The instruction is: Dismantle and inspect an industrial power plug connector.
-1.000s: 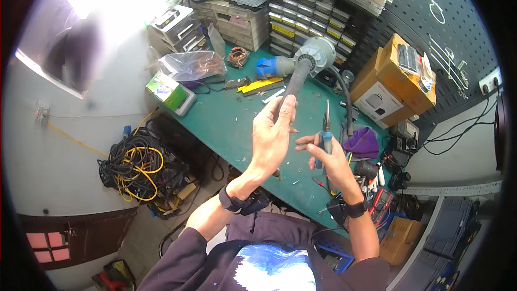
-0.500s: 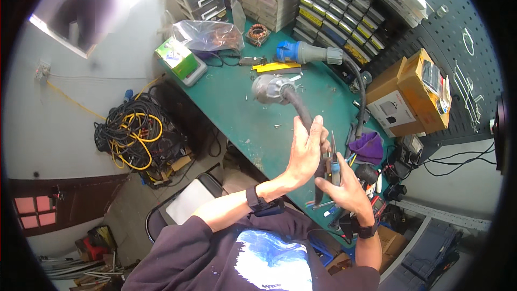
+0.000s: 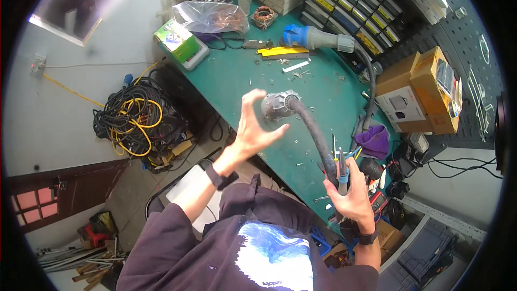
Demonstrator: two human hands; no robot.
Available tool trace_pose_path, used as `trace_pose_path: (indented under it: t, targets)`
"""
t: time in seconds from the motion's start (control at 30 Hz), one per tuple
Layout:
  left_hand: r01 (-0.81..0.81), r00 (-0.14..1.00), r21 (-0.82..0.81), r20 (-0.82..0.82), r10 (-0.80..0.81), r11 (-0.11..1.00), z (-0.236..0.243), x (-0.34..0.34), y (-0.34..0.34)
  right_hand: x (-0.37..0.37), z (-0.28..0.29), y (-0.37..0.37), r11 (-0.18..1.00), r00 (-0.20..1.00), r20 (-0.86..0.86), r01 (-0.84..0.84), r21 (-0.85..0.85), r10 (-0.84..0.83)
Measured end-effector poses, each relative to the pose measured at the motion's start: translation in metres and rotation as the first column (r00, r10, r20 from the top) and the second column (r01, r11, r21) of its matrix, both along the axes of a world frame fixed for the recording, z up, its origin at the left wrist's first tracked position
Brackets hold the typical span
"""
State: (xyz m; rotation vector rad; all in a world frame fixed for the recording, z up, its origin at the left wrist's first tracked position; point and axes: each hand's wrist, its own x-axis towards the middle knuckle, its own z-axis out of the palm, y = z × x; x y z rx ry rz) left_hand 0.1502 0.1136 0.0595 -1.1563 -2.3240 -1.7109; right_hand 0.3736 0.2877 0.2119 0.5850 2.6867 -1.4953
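"What's changing?"
"The left hand (image 3: 251, 137), clasping the cable (image 3: 314, 131) earlier, is now spreading its fingers apart — the right hand (image 3: 353, 197) is clamping cable and pliers (image 3: 342, 174) together."
"The grey plug (image 3: 279, 105)?"
"It's sitting just beside the left fingertips (image 3: 259, 94) — green bench (image 3: 223, 89) is lying mostly open leftward, its near edge passing beneath that hand."

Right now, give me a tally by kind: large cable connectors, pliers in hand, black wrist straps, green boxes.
Cable connectors: 2 (grey connector, blue-and-grey connector)
Pliers: 1, in the right hand
Wrist straps: 2
Green box: 1
Total: 6
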Motion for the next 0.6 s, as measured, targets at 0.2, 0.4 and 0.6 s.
trace_pose_path:
  t: [0.2,0.4,0.6]
  targets:
    - [0.301,0.951,-0.064,0.094,-0.295,0.951,-0.006,-0.052,0.042,-0.004,-0.022,-0.004,0.998,0.996,-0.087,-0.02,0.063,0.025]
    - [0.281,0.866,0.098,0.402,-0.296,0.955,-0.025,-0.056,0.049,-0.018,-0.055,-0.024,0.994,0.996,-0.085,0.044,0.102,-0.035]
    - [0.234,0.857,0.107,0.446,-0.257,0.966,-0.034,-0.06,0.049,-0.015,-0.106,-0.031,0.975,0.984,-0.167,0.095,0.198,-0.062]
